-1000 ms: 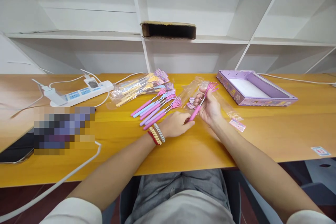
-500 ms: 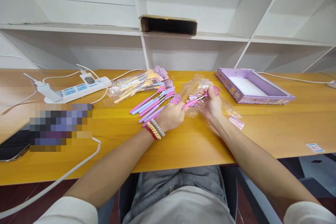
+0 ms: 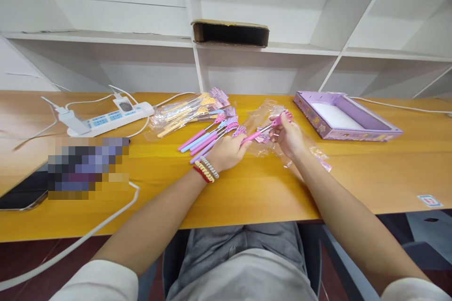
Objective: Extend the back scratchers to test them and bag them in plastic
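Observation:
A pink back scratcher with a metal shaft is held slantwise above the table between my two hands. My left hand, with bracelets at the wrist, is wrapped round the lower end of its handle. Near the claw-shaped head, the fingers of my right hand pinch it. Loose pink, blue and purple back scratchers lie beside and partly behind my left hand. Under and behind my right hand are crumpled clear plastic sleeves with purple labels. Farther back lie back scratchers with yellow heads in clear wrappers.
An open purple box stands on the table at the right. On the left are a white power strip with cables and a dark phone, partly blurred out. A cardboard box sits on the white shelf above.
My left hand has shifted slightly left relative to the table, still gripping the handle. My right hand's fingers have turned a little round the scratcher's head end. The view has shifted slightly.

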Demonstrator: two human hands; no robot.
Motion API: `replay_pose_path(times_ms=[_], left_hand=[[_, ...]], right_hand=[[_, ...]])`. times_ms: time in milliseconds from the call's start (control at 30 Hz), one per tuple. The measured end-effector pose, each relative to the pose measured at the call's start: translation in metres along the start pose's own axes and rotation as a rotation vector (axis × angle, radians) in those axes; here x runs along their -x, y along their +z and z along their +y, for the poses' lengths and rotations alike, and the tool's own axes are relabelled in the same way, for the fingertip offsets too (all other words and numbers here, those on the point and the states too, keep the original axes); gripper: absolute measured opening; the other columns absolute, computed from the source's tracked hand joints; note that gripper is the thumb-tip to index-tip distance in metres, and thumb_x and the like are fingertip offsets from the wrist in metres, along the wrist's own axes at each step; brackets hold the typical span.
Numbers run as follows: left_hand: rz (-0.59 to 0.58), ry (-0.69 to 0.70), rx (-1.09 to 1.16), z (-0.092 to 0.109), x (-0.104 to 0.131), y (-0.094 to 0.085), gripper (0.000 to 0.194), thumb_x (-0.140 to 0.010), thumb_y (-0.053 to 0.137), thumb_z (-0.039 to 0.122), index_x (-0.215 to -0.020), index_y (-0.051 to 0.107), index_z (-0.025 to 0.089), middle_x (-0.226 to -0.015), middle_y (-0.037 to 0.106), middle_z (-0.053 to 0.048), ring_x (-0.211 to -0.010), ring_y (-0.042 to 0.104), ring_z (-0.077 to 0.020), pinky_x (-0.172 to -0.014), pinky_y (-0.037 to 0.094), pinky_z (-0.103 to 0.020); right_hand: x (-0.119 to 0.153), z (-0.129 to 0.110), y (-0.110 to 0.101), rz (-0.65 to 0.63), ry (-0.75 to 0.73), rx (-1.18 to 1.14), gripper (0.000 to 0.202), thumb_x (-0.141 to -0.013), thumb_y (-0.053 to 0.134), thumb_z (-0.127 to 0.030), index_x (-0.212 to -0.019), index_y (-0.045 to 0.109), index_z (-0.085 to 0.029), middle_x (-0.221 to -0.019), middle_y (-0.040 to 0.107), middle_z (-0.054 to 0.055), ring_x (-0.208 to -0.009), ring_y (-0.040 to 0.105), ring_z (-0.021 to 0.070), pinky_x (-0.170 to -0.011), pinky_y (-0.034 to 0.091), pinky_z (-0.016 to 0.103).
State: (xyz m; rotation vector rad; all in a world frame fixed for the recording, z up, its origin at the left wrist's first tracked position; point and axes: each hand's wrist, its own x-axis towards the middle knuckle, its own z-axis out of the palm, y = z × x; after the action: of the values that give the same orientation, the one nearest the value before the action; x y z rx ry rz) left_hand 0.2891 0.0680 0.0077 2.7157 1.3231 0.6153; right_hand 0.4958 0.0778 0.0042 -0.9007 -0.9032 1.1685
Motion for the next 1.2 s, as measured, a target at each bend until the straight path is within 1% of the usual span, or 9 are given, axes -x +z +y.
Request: replay_pose_path(times_ms=[233,400,600,700,800,900,967,1100,1200], left_hand=[[-0.007,0.054,-0.018,-0.014,0.002,0.003,0.040,-0.096,0.027,0.043,-0.109,0.058,0.021,-0.082,0.068,-0.005,-0.070,0.062,-0.0192,-0.060,0.037,-0.029],[-0.054,0.139,0.072,-0.003,0.004,0.008,0.037,-0.095,0.031,0.045,-0.100,0.059,0.021,-0.084,0.067,-0.004,-0.074,0.062,-0.0180,-0.065,0.041,-0.029],[-0.034,0.197,0.122,-0.004,0.003,0.009,0.040,-0.093,0.036,0.045,-0.112,0.057,0.017,-0.108,0.065,-0.008,-0.101,0.059,-0.0207,-0.089,0.044,-0.034],[-0.073,0.228,0.086,-0.011,0.002,0.012,0.038,-0.091,0.041,0.041,-0.113,0.058,0.014,-0.113,0.062,-0.011,-0.107,0.057,-0.0228,-0.095,0.043,-0.038],[-0.101,0.288,0.078,-0.013,0.003,0.014,0.038,-0.090,0.044,0.039,-0.117,0.058,0.015,-0.120,0.060,-0.011,-0.112,0.055,-0.0231,-0.100,0.041,-0.040],[-0.099,0.341,0.072,-0.013,0.004,0.016,0.040,-0.090,0.044,0.040,-0.120,0.058,0.018,-0.127,0.057,-0.011,-0.118,0.052,-0.0242,-0.104,0.037,-0.042],[-0.108,0.356,0.060,-0.013,0.005,0.018,0.042,-0.090,0.044,0.042,-0.122,0.058,0.018,-0.131,0.055,-0.011,-0.122,0.050,-0.0246,-0.106,0.035,-0.042],[-0.152,0.329,0.024,-0.014,0.005,0.021,0.045,-0.090,0.043,0.044,-0.122,0.059,0.016,-0.132,0.054,-0.013,-0.124,0.048,-0.0245,-0.108,0.034,-0.040],[-0.186,0.311,0.010,-0.014,0.004,0.021,0.045,-0.091,0.040,0.045,-0.121,0.059,0.015,-0.130,0.055,-0.013,-0.123,0.049,-0.0248,-0.106,0.035,-0.041]], right_hand=[[0.007,-0.003,-0.007,-0.233,0.041,0.026,0.033,-0.063,0.079,-0.035,-0.085,0.065,-0.015,-0.066,0.066,0.001,-0.047,0.055,0.0098,-0.040,0.040,0.020],[0.013,0.001,0.003,-0.267,0.068,0.024,0.033,-0.062,0.079,-0.038,-0.082,0.066,-0.015,-0.058,0.061,0.000,-0.047,0.054,0.0095,-0.042,0.040,0.020],[0.002,-0.009,-0.005,-0.043,-0.009,-0.058,0.036,-0.069,0.070,-0.050,-0.070,0.051,-0.019,-0.062,0.057,-0.002,-0.052,0.055,0.0108,-0.045,0.046,0.023],[-0.006,-0.019,-0.022,0.125,-0.032,-0.011,0.035,-0.074,0.063,-0.052,-0.073,0.045,-0.023,-0.051,0.045,-0.007,-0.039,0.041,0.0083,-0.035,0.035,0.020],[-0.011,-0.026,-0.041,0.259,-0.055,0.401,0.028,-0.074,0.063,-0.043,-0.069,0.045,-0.022,-0.048,0.039,-0.007,-0.037,0.030,0.0065,-0.035,0.025,0.020],[-0.014,-0.030,-0.056,0.307,0.008,1.079,0.018,-0.070,0.064,-0.032,-0.062,0.054,-0.018,-0.051,0.049,0.000,-0.048,0.046,0.0117,-0.048,0.037,0.025],[-0.016,-0.031,-0.065,0.337,0.083,1.385,0.012,-0.068,0.063,-0.027,-0.063,0.061,-0.016,-0.060,0.059,0.006,-0.062,0.057,0.0185,-0.059,0.042,0.029],[-0.020,-0.032,-0.083,0.444,0.182,1.606,0.014,-0.066,0.063,-0.025,-0.072,0.066,-0.013,-0.074,0.065,0.016,-0.075,0.063,0.0260,-0.065,0.046,0.032],[-0.024,-0.032,-0.097,0.428,0.292,1.640,0.024,-0.062,0.068,-0.032,-0.075,0.066,-0.012,-0.078,0.066,0.018,-0.075,0.064,0.0275,-0.063,0.048,0.034]])
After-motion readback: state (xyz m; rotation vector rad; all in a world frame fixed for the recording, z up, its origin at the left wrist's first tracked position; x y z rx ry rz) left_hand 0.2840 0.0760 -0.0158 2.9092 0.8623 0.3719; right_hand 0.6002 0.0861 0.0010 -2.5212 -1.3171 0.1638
